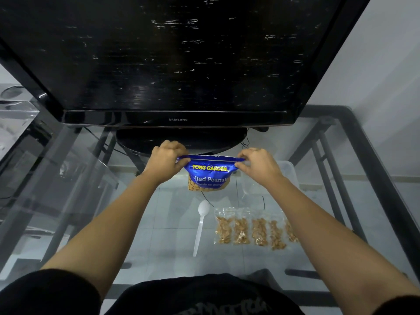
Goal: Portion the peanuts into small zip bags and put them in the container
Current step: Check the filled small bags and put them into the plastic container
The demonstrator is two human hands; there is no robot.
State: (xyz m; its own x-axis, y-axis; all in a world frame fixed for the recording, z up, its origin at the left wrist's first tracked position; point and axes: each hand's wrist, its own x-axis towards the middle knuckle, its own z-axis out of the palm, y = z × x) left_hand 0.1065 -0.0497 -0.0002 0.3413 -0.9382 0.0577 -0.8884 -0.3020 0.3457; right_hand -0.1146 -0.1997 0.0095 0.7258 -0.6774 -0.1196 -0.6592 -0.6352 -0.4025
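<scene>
A blue salted-peanut bag (209, 174) stands upright on the glass table in front of the TV. My left hand (167, 157) pinches its top left corner and my right hand (256, 163) pinches its top right corner, stretching the top edge between them. Several small clear zip bags with peanuts (252, 227) lie side by side on the glass, nearer to me and to the right. A white plastic spoon (200, 226) lies left of them, bowl end away from me. A clear plastic container (288, 172) sits behind my right hand, partly hidden.
A large black TV (177, 60) on a round stand (181, 138) fills the far side of the glass table (109, 223). The table's black metal frame (372, 169) runs along the right edge. Cables lie under the glass.
</scene>
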